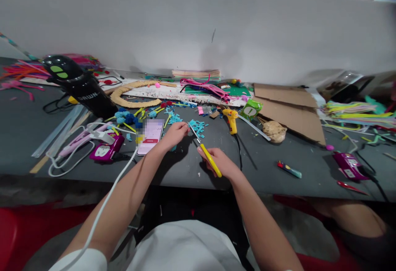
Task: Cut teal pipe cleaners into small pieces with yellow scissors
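Scissors in the right hand, aimed at the left fingertips

I have the scissors (210,159) in my right hand (225,164), over the table (185,176) and in front of my body. From the fingertips of my left hand (177,135), they lie to the right and back towards me. Their long axis runs on a slant, from the yellow handle nearest my body on the right to the blades (194,133) farther away on the left. The right hand is the nearer one, its fingers wrapped about the handle; the left is close by, just beside the tips.

The blades point away from me and leftward, at the left fingertips, along that same slant. I cannot tell how far apart they stand, nor whether the tips touch anything.

The left fingers are drawn together in a pinch, but I cannot make out what, if anything, is between them. Small blue bits (199,126) lie just beyond the blades, the phone (154,133) is to the left, partly behind my left forearm, and the glue gun (231,121) sits to the right of the bits, beyond my right hand
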Demonstrator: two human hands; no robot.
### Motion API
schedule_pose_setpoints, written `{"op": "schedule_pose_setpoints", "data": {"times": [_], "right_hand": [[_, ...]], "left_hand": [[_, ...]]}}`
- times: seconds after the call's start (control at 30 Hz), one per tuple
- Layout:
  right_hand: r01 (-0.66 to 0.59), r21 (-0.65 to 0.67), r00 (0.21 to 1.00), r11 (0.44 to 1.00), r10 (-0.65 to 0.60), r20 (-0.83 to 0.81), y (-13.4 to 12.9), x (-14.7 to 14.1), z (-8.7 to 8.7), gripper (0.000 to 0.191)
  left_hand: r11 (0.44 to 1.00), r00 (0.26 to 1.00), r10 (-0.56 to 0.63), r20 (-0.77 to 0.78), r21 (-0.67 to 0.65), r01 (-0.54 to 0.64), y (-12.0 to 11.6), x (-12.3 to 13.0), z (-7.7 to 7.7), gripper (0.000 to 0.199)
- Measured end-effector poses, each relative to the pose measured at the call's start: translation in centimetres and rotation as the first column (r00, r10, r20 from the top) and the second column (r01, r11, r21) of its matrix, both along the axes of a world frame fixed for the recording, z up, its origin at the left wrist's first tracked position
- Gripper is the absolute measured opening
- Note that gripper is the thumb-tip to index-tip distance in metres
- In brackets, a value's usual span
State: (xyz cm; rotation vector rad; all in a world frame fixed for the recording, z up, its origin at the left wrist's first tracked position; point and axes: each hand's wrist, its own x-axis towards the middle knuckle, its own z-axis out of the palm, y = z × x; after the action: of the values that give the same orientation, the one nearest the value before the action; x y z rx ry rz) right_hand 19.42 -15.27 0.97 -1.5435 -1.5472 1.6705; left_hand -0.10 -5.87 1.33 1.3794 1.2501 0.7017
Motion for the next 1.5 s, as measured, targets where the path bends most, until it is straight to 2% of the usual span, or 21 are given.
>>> {"op": "schedule_pose_setpoints", "data": {"times": [0.1,0.5,0.67,0.87,1.0,1.5], "right_hand": [[0.007,-0.002,1.000,1.000,-0.007,-0.001,0.1,-0.1,-0.2,0.058],[-0.003,0.016,1.000,1.000,0.003,-0.006,-0.1,0.0,-1.1,0.057],[0.007,-0.022,1.000,1.000,-0.007,0.006,0.0,-0.1,-0.9,0.059],[0.032,-0.138,0.999,0.990,-0.030,0.017,0.7,-0.3,0.3,0.060],[0.055,-0.176,0.998,0.983,-0.050,0.033,1.1,-0.5,0.7,0.059],[0.062,-0.155,0.996,0.986,-0.052,0.074,1.2,-0.6,0.1,0.059]], "left_hand": [[0.999,1.000,-0.002,0.004,0.042,0.002,0.0,0.1,-0.1,0.021],[0.998,0.997,-0.051,-0.050,0.029,0.053,-0.3,-0.2,0.3,0.020],[0.998,0.998,-0.052,-0.033,-0.045,0.050,0.0,-0.1,-0.2,0.017],[0.980,1.000,-0.012,0.019,-0.199,0.016,0.7,0.1,-1.1,0.012],[0.967,0.998,-0.011,0.058,-0.253,0.025,1.1,0.1,-1.5,0.010],[0.937,0.990,0.036,0.136,-0.350,0.014,1.1,0.2,-1.2,0.006]]}}
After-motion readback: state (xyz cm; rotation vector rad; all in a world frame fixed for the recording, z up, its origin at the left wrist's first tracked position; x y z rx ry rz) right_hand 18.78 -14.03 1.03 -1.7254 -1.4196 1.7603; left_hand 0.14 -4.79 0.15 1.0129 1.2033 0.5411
